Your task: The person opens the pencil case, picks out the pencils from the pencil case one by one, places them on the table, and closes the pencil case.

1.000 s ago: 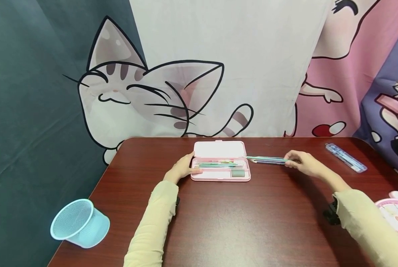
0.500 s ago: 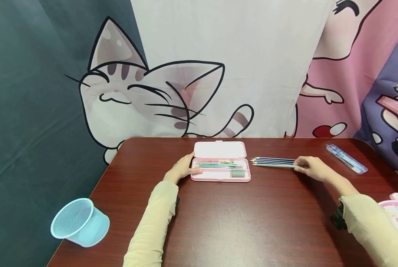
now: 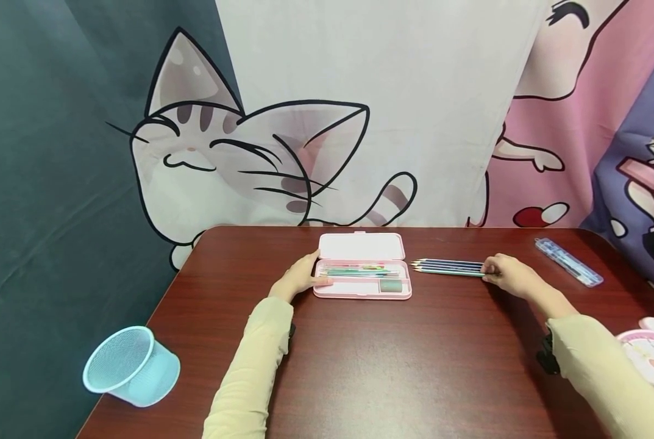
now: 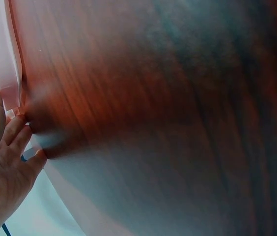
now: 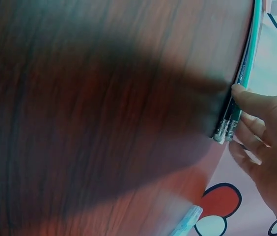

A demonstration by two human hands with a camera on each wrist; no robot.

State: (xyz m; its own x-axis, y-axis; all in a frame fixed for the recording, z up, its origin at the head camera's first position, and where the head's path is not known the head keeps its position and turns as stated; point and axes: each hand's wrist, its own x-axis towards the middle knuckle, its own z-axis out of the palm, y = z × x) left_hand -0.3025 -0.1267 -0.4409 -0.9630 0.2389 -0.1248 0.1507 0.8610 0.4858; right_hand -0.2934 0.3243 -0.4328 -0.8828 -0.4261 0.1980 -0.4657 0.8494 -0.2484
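A pink pencil case (image 3: 362,297) lies open on the table, its lid (image 3: 361,246) folded back. Inside are several pens or pencils (image 3: 359,272) and a grey-green block (image 3: 390,285). My left hand (image 3: 298,277) grips the case's left end, thumb over the rim and fingers along the outer side. To the right of the case, several dark blue and green pencils (image 3: 450,267) point their sharpened tips at it. My right hand (image 3: 506,274) pinches them near their eraser ends, and the right wrist view shows the thumb (image 5: 249,101) across the pencils.
A blue-patterned flat case (image 3: 569,262) lies at the back right of the brown table (image 3: 359,366). At the front left stands a light blue mesh basket (image 3: 135,366). A pink and white round item (image 3: 653,360) is partly cut off at the right edge.
My right hand has drawn the pencils right, away from the pencil case, and they now lie side by side with their tips in view. My left hand stays on the case.
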